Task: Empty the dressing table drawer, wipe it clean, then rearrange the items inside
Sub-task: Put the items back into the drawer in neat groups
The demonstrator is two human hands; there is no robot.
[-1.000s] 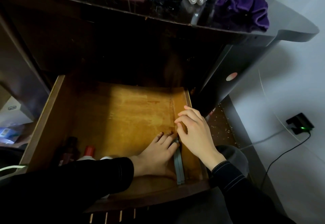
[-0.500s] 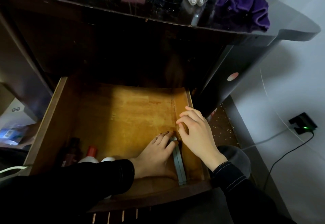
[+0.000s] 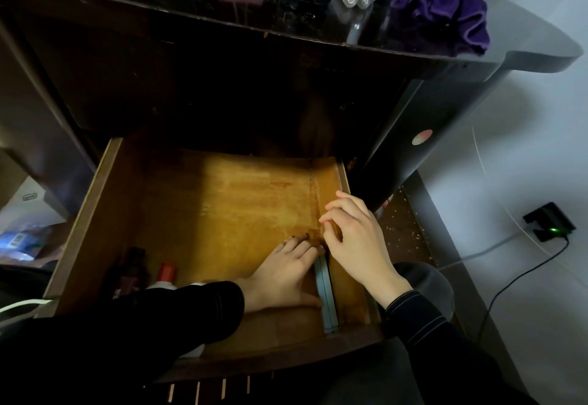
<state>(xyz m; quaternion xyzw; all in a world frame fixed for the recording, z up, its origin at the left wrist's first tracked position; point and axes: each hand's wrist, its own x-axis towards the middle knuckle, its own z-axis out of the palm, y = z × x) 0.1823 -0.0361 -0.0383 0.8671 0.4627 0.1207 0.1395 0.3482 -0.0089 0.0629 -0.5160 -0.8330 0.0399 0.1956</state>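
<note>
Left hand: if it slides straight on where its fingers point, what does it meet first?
Probably the fingers of the right hand, just ahead; if it passes beneath them, the drawer at its right wall.

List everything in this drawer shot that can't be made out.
Head view:
- Bottles: lower halves hidden by the left sleeve; labels too dark.
- Grey strip: far end covered by the left hand and right hand; one piece or two, unclear.
- Right hand's grip: hidden under its curled fingers.
- Drawer back: lost in shadow.
</note>
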